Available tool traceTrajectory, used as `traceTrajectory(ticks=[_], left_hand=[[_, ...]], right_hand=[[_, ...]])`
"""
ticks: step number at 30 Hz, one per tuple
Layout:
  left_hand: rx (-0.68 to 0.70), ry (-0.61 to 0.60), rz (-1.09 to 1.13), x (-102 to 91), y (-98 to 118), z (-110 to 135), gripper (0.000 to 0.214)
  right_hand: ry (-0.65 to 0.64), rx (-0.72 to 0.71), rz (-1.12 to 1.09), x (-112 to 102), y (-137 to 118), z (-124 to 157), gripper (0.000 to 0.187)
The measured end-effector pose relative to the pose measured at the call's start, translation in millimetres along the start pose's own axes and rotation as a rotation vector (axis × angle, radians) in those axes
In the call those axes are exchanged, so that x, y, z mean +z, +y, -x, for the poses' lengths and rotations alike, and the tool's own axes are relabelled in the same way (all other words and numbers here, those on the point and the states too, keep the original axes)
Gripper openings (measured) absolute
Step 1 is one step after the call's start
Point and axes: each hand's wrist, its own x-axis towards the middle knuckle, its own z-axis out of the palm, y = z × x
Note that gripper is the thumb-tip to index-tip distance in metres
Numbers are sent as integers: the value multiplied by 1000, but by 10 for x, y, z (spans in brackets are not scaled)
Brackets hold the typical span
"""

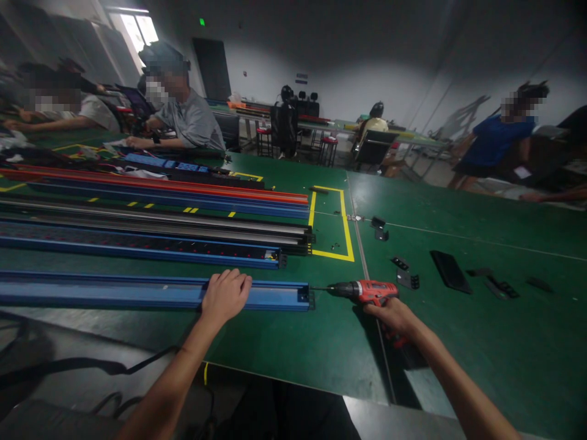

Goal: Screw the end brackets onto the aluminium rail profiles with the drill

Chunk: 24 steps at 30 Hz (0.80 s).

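A long blue metal channel (270, 296) lies along the near side of the table, with a dark end cap (312, 299) at its right end. My left hand (227, 293) rests over the channel near that end, fingers curled around its far edge. In my right hand (392, 315) is a red and black cordless drill (376, 291), gripped by its handle. The drill's long thin bit points left and its tip is at the end cap; whether it sits in a screw is too small to tell.
Beyond lie a second blue channel (257, 253), black rails (275, 231) and an orange rail (275, 195). Small black brackets (406, 278) and a dark flat phone-like slab (450, 271) are on the green table (504, 342) at right. Co-workers sit across, such as a person in grey (192, 119).
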Motion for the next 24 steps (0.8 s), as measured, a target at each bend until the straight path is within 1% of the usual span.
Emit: traceTrajectory(ticks=[3, 9, 13, 24], left_hand=[[4, -7, -14, -3, 5, -2, 52], [-9, -18, -54, -2, 12, -3, 54], [-8, -19, -54, 19, -1, -2, 55], [-9, -8, 11, 25, -10, -2, 56]], right_hand=[[13, -1, 12, 5, -15, 11, 27], [2, 5, -18, 0, -49, 42, 21], [18, 0, 28, -22, -76, 59, 26], [15, 27, 27, -12, -58, 51, 27]])
